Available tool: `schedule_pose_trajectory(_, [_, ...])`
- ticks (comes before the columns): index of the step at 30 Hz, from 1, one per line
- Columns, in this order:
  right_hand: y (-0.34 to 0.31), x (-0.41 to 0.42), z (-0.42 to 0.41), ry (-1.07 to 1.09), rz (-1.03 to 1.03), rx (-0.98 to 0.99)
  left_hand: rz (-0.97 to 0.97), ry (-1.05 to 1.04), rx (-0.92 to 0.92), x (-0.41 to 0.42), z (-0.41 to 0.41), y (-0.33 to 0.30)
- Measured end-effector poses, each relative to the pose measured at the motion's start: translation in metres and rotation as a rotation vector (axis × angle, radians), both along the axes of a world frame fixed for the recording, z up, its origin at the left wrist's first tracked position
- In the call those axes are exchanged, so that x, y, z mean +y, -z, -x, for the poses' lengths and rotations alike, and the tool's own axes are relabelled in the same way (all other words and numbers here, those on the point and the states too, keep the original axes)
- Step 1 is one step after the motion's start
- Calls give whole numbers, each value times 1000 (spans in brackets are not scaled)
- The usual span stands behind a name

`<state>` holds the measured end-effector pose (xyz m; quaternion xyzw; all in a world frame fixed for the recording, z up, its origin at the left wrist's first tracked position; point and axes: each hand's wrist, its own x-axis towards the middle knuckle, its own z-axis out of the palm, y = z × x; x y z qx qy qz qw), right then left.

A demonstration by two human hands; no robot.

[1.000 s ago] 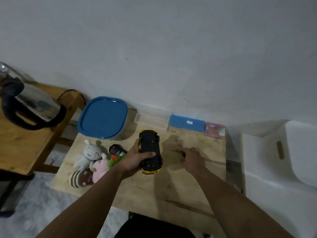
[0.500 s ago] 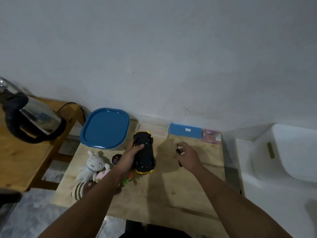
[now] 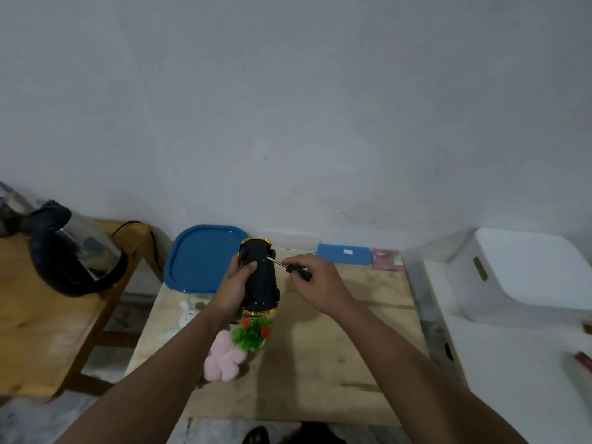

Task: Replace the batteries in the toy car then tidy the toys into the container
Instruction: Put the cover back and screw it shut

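Observation:
A black toy car point(image 3: 261, 280) with gold trim is held upside down above the wooden table point(image 3: 336, 347) by my left hand point(image 3: 235, 285). My right hand point(image 3: 315, 280) grips a small black-handled screwdriver point(image 3: 293, 267), whose metal tip touches the car's underside. Below the car lie a pink plush toy point(image 3: 224, 360), a green toy plant with red flowers point(image 3: 253, 334) and a white bunny plush point(image 3: 187, 315), partly hidden by my left arm. A container with a blue lid point(image 3: 200, 257) stands at the table's back left.
A steel kettle point(image 3: 69, 251) sits on a second wooden table at the left. A clear box, a flat blue case point(image 3: 344, 253) and a pink packet point(image 3: 386, 259) line the wall. A white bin point(image 3: 525, 277) stands at the right.
My left hand lifted the car and turned it toward the wall. My right hand picked the screwdriver up from the table and brought its tip to the car's underside.

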<state>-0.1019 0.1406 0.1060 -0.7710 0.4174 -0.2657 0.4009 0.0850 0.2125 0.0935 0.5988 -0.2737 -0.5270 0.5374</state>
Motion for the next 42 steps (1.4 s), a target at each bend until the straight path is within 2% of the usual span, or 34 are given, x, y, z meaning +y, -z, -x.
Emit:
schedule_pose_trajectory(17, [-12, 34, -24, 45, 95, 135, 31, 65, -31, 14, -27, 7])
schedule_pose_trajectory(24, [-33, 28, -24, -146, 232, 490, 138, 158, -235, 19, -29, 11])
schedule_pose_trajectory(31, [-49, 22, -30, 52, -125, 301, 165, 175, -303, 23, -28, 10])
schedule_pose_trajectory(39, [-49, 22, -31, 81, -199, 295, 185, 126, -270, 24, -26, 12])
schedule_pose_trajectory(42, [-50, 24, -33, 82, -125, 353, 183, 125, -269, 25, -24, 7])
